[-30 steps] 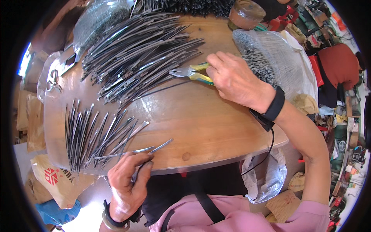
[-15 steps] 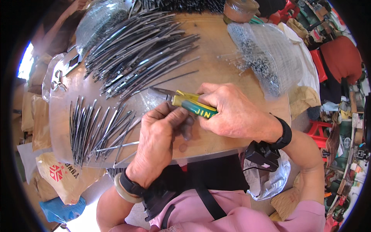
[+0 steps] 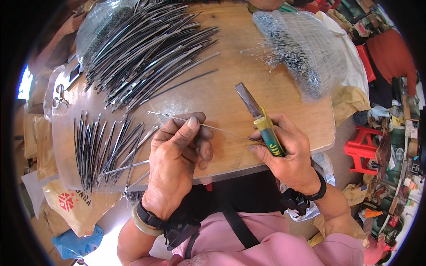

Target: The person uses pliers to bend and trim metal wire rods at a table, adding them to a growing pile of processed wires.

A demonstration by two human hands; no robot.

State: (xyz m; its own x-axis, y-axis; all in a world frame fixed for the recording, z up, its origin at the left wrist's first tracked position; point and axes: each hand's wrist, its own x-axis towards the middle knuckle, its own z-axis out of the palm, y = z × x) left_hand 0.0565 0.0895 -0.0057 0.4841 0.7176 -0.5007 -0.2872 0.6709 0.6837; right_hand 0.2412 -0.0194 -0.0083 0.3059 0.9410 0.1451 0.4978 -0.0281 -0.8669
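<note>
My left hand (image 3: 172, 159) pinches a thin metal wire (image 3: 224, 131) between thumb and forefinger, and its small looped end sticks out to the left. In my right hand (image 3: 288, 150) is a pair of pliers (image 3: 266, 126) with yellow and green handles, the jaws pointing up and away to the left. The wire's other end runs to the fingertips of that same hand, which seem to touch it. Beyond my left hand lies a large heap of long dark metal strips (image 3: 151, 57). A smaller bunch of strips (image 3: 104, 153) lies left of that hand.
A clear plastic bag of looped wires (image 3: 306, 57) lies at the table's far right, another bag (image 3: 100, 37) at the far left. Metal clips (image 3: 59, 96) sit by the wooden table's (image 3: 248, 48) left edge. A red stool (image 3: 361, 148) stands on the floor to the right.
My hands have drawn apart. The pliers have swung from pointing left at my left fingers to pointing up, away from them. A wire now shows stretched between both hands.
</note>
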